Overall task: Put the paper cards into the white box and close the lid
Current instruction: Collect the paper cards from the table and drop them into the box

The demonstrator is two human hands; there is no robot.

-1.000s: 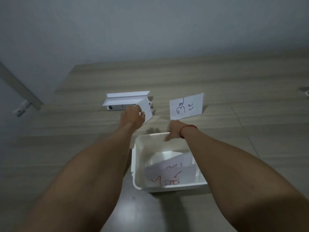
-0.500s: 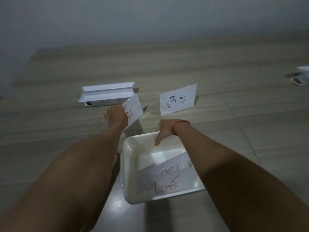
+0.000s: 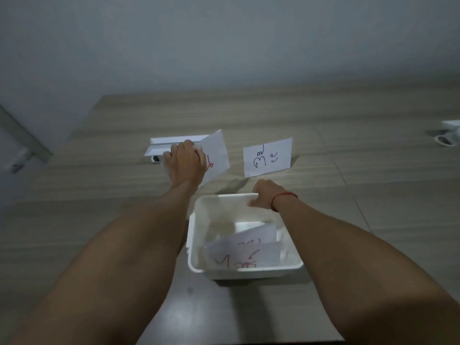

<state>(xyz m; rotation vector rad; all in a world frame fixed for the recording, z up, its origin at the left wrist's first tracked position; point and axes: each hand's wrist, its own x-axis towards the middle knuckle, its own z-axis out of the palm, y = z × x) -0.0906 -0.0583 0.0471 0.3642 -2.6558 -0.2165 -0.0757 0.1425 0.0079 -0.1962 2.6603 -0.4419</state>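
On the wood-grain bench (image 3: 323, 115), near the middle, sits the open white box (image 3: 199, 245), with no lid on it. Two paper cards lean inside it against its near-right wall: the front card (image 3: 249, 257) bears red writing, and the back card (image 3: 254, 236) shows only the tops of red marks above it.

At the far rim of the box rests the right hand (image 3: 261, 195), its fingers (image 3: 254, 202) curled over the edge and pressed on the rim; a red string bracelet (image 3: 282, 197) circles the wrist.

Further out and to the left, the left hand (image 3: 184, 163) grips a white card with red writing (image 3: 216, 155), held tilted above the bench; its fingers are closed around the card's left part, though how each one lies is hidden behind the back of the hand. Just beyond this hand lies a flat white piece that could be the box lid (image 3: 161, 145), partly covered by the hand, with a small dark-and-white object (image 3: 156, 159) beneath its near-left edge.

To the right of the held card, well apart from the box, another white card with dark writing (image 3: 267, 158) stands upright on the bench. At the far right edge sits a white object (image 3: 448, 138), cut off by the frame. A pale wall (image 3: 224, 46) rises behind the bench
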